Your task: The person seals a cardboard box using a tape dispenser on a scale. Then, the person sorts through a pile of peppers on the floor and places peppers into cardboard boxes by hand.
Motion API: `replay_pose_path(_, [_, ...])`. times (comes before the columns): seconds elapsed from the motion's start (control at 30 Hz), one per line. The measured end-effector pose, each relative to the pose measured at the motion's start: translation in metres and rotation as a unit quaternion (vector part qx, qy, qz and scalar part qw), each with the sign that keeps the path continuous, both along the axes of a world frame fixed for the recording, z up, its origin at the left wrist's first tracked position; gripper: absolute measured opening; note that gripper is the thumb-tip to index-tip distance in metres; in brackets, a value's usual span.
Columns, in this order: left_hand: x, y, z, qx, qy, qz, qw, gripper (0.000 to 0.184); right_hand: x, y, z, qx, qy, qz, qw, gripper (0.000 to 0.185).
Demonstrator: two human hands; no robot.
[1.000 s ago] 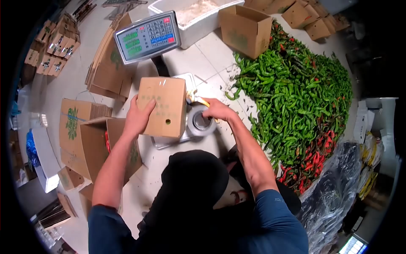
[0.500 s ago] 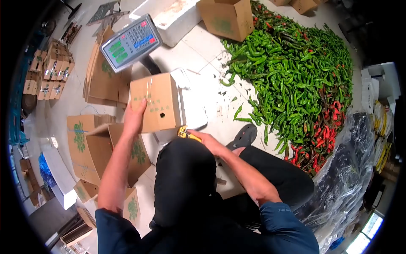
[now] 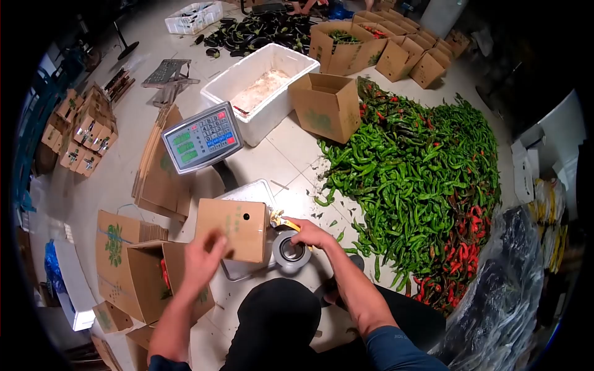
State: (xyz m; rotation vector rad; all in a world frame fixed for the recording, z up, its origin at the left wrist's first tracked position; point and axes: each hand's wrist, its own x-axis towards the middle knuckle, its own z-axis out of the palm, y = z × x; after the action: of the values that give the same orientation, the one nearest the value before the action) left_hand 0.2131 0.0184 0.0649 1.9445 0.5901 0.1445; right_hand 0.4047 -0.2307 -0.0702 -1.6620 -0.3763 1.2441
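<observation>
A closed cardboard box (image 3: 238, 226) with faint green print and a round black hole sits on the platform (image 3: 263, 188) of a digital scale. My left hand (image 3: 204, 260) is at the box's lower left corner, thumb apart from the fingers; it is slightly blurred, and I cannot tell if it touches. My right hand (image 3: 309, 234) grips a yellow-handled tape dispenser (image 3: 291, 250) with a roll of clear tape. The dispenser's head is against or very near the box's right edge. The scale's display (image 3: 203, 137) stands behind the box.
Green peppers (image 3: 408, 167) with red ones (image 3: 473, 232) lie heaped at right. A white foam crate (image 3: 266, 86) and an open carton (image 3: 325, 108) stand ahead. At left are flattened cartons (image 3: 158, 167) and an open box (image 3: 145, 278) with red peppers. Eggplants (image 3: 263, 31) lie at the back.
The box has been turned, its hole now near the top. My left hand has shifted to its lower left corner. The tape roll has come into sight. My view has tilted up.
</observation>
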Motion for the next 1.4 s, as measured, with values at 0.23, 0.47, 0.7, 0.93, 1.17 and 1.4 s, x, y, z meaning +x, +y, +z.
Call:
replay_pose_path(0.23, [0.062,0.058,-0.048,0.238,0.001,-0.121,0.964,0.061,0.004,-0.005,-0.026,0.003,-0.043,0.032,0.999,0.086])
replay_pose_path(0.47, [0.060,0.055,-0.049,0.234,0.030,-0.077,0.969,0.052,-0.064,-0.032,-0.021,-0.027,-0.018,0.146,0.989,0.085])
replay_pose_path(0.7, [0.047,0.044,-0.055,0.225,0.012,-0.013,0.974,0.049,-0.161,-0.022,-0.044,0.045,-0.053,-0.151,0.986,0.083])
replay_pose_path(0.93, [0.014,0.061,-0.051,0.144,0.264,0.079,0.950,0.068,-0.047,0.028,-0.046,0.041,-0.034,-0.168,0.984,0.072])
replay_pose_path(1.17, [0.001,0.046,-0.092,-0.057,0.117,0.152,0.980,0.067,0.018,0.028,-0.030,0.051,0.038,0.027,0.998,0.071])
replay_pose_path(1.4, [0.008,0.037,-0.080,-0.171,0.112,0.130,0.970,0.059,-0.084,-0.021,-0.037,0.017,-0.037,0.120,0.992,0.086])
